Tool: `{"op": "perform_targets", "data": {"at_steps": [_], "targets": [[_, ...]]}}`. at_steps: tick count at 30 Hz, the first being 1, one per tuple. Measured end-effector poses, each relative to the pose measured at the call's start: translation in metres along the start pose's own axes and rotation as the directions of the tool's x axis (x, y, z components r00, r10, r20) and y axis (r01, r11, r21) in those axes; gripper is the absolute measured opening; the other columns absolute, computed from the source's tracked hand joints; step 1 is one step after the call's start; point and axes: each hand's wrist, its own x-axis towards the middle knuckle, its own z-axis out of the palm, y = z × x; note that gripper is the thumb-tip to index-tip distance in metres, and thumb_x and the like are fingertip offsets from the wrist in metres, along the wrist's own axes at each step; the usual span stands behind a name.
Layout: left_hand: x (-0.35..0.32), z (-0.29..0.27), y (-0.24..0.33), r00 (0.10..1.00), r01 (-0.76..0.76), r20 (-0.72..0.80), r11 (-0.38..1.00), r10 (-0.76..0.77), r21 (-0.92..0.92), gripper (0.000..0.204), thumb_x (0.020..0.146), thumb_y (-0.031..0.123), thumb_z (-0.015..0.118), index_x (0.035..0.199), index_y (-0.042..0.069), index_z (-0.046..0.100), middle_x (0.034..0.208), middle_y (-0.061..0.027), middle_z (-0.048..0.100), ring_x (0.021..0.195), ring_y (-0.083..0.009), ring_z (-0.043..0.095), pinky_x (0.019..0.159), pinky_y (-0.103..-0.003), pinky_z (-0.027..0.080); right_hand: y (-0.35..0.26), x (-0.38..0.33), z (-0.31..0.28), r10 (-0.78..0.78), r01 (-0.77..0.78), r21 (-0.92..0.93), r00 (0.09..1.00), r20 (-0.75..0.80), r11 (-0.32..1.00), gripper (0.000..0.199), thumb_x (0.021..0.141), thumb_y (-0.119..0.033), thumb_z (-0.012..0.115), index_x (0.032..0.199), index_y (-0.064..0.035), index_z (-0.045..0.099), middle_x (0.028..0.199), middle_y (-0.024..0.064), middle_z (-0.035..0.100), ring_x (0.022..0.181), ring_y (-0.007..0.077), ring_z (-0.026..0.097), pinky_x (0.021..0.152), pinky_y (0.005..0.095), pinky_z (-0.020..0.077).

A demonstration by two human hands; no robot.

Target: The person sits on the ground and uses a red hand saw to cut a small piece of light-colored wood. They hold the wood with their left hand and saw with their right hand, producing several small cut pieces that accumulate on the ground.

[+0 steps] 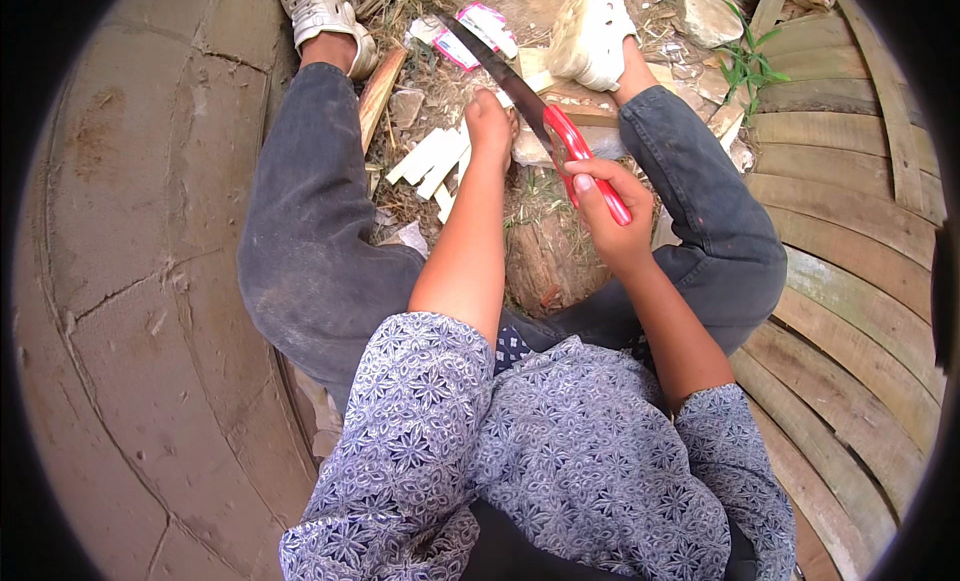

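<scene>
Handsaw (520,93), red-handled, slanted near pale wooden strips (428,161); the right hand (615,216) was wrapped round its handle, the left hand (489,128) curled beside the blade, its hold impossible to tell. Sawing seemed in hand, the next stroke likely calling for fingers kept clear.

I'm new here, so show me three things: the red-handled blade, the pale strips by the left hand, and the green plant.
Red-handled blade (531,106): head view, on the dark metal near the handle.
Pale strips (434,162): head view, on one strip.
Green plant (746,69): head view, on its leaves.
</scene>
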Motion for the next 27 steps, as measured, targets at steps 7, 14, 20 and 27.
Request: {"op": "perform_targets", "data": {"at_steps": [7,14,20,27], "targets": [[0.001,0.001,0.000,0.999,0.017,-0.041,1.000,-0.016,0.013,0.047,0.104,0.044,0.030,0.075,0.008,0.040,0.055,-0.0040,0.039,0.043,-0.0155,0.037,0.041,-0.032,0.031,0.009,0.012,-0.001,-0.029,0.029,-0.033,1.000,0.005,0.999,0.020,0.096,-0.007,0.059,0.113,-0.0007,0.069,0.100,0.0069,0.070,0.089,0.0083,0.061,0.080,0.0244,0.0481],[0.004,-0.001,-0.001,0.999,0.022,-0.047,0.999,-0.023,-0.026,0.047,0.103,0.043,0.029,0.075,0.008,0.040,0.055,-0.0043,0.038,0.043,-0.0165,0.035,0.043,-0.033,0.031,0.015,0.020,0.002,-0.181,0.180,-0.100,0.983,0.001,0.979,0.044,0.095,-0.010,0.062,0.137,-0.0007,0.055,0.111,0.0101,0.070,0.093,0.0068,0.059,0.083,0.0245,0.0478],[-0.001,0.002,0.001,0.999,0.009,-0.044,1.000,-0.009,-0.003,0.044,0.103,0.040,0.030,0.076,0.007,0.039,0.057,-0.0055,0.041,0.044,-0.0163,0.036,0.043,-0.033,0.031,0.009,0.009,-0.006,-0.081,0.085,-0.178,0.996,0.027,0.980,0.048,0.094,-0.010,0.062,0.140,-0.0010,0.051,0.111,0.0098,0.070,0.086,0.0057,0.056,0.078,0.0234,0.0475],[0.003,-0.002,-0.001,0.997,-0.031,-0.064,0.993,0.038,0.118,0.038,0.101,0.036,0.031,0.077,0.007,0.040,0.060,-0.0062,0.043,0.047,-0.0168,0.039,0.043,-0.033,0.031,-0.027,-0.085,-0.048,0.083,-0.080,-0.346,0.997,-0.008,0.935,0.051,0.094,-0.012,0.063,0.141,0.0002,0.049,0.112,0.0128,0.068,0.091,0.0131,0.065,0.084,0.0280,0.0494]]}}
